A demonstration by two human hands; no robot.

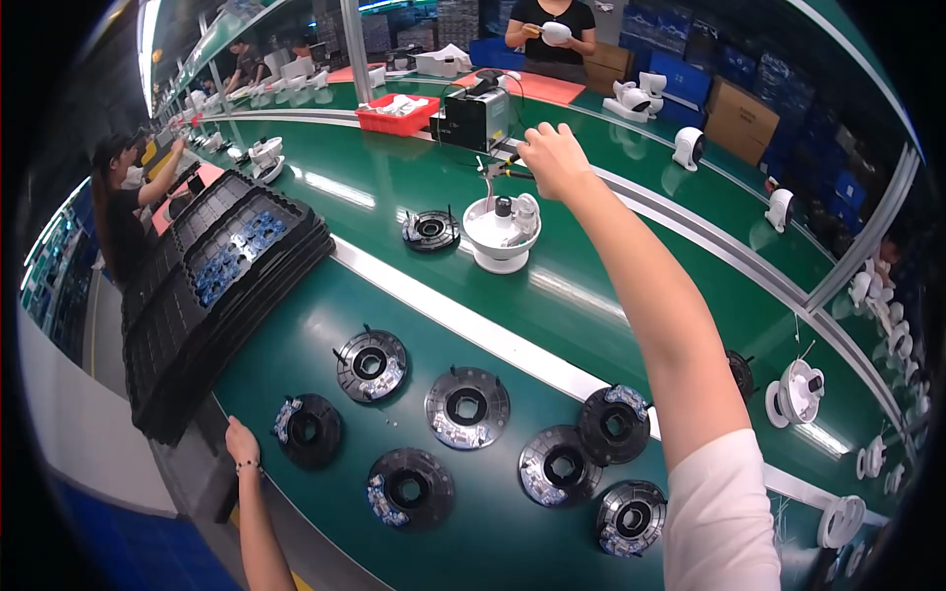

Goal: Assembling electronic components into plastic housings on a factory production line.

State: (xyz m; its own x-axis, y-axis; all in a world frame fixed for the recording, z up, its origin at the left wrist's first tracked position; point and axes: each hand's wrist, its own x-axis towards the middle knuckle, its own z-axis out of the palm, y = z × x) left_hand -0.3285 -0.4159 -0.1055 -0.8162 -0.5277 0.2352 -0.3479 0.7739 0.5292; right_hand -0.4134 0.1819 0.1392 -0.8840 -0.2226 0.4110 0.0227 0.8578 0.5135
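Note:
My right hand [555, 161] is closed around the handles of pliers [505, 170] with black and yellow grips. Their jaws are at a thin wire that rises from a white, bowl-shaped camera housing [501, 236]. A black round part sits inside this housing. Just left of it lies a black ring-shaped part [431, 229]. Down at the near left table edge, my left hand [242, 443] holds nothing that I can see, a finger stretched out, beside the stacked black trays [158, 340]. The nearest loose part is a black disc [308, 431] with a circuit board.
Several more black discs, one a dark disc [468, 407], lie on the green near table. A white rail [463, 320] divides it from the green line. Beyond stand a red bin [397, 116] and a black box [475, 118]. Co-workers, including a person [552, 44], are across the line.

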